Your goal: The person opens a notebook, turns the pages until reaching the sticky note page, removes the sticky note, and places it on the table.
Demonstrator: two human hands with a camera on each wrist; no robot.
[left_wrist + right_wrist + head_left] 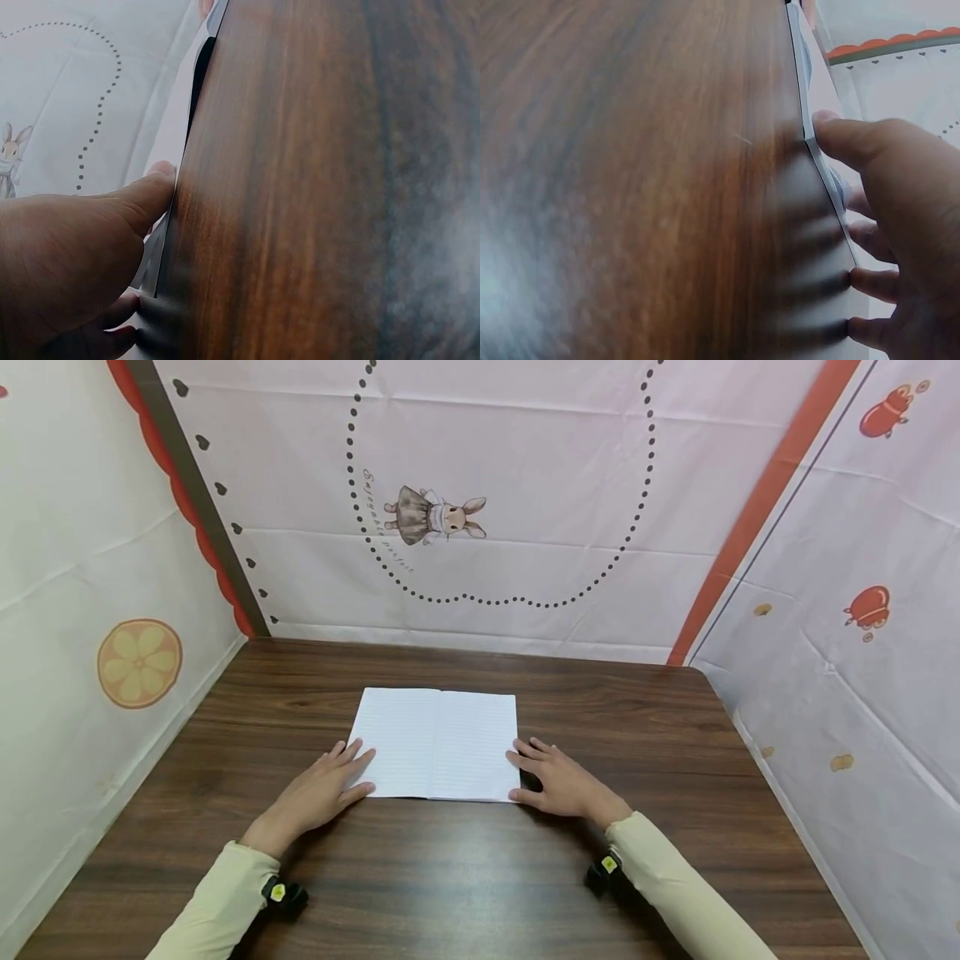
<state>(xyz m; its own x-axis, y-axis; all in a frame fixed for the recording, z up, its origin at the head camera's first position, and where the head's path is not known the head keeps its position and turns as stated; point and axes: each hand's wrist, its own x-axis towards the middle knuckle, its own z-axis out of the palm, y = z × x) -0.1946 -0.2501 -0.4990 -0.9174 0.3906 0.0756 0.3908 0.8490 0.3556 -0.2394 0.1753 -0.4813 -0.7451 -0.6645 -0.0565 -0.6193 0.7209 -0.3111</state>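
An open notebook [474, 745] with lined white pages lies flat on the brown wooden table, its centre fold running away from me. My left hand [318, 790] rests at its left side, thumb and index finger on the page near the lower left corner. At the opposite side, my right hand [561, 782] touches the right edge with spread fingers. The left wrist view shows the left thumb [154, 187] on the notebook's near edge. In the right wrist view the right thumb [847, 139] touches the near corner, and two outer fingertips meet the tabletop.
The dark wood table [465, 885] extends around the notebook on all sides. White printed cloth [525, 485] hangs behind the table, and more cloth lines the left and right sides. A black device [285, 897] is strapped at each wrist over a pale sleeve.
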